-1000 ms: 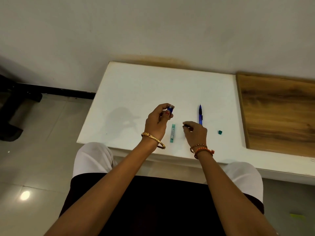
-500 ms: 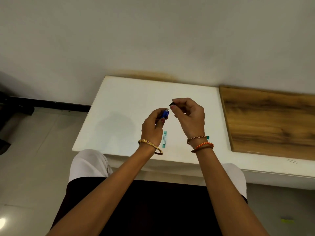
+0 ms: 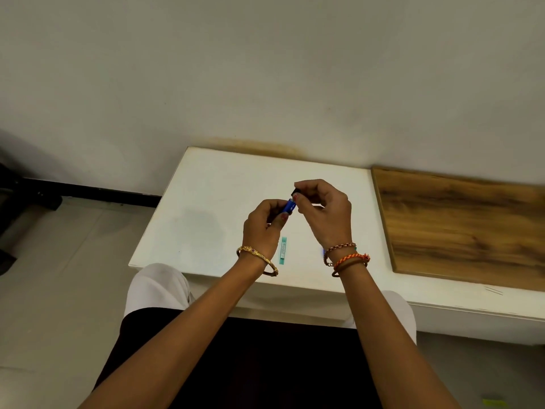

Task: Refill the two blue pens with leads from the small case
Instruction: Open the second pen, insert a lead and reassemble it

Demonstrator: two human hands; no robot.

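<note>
Left hand (image 3: 262, 224) grips a blue pen (image 3: 289, 206), fingers curled round the barrel; only the top end shows, long axis tilted up and to the right, toward the right hand (image 3: 326, 212). Right hand pinches a small dark cap (image 3: 295, 191) between thumb and fingertips, just above the pen's end, touching or nearly so, can't tell. Both hands held above the white table (image 3: 224, 202), smooth matte top. Slim teal lead case (image 3: 283, 250) lies flat on the table between the wrists, long axis near-to-far. A blue sliver (image 3: 322, 252) of something shows by the right wrist, mostly hidden. Wood-grain panel (image 3: 460, 225) to the right.
</note>
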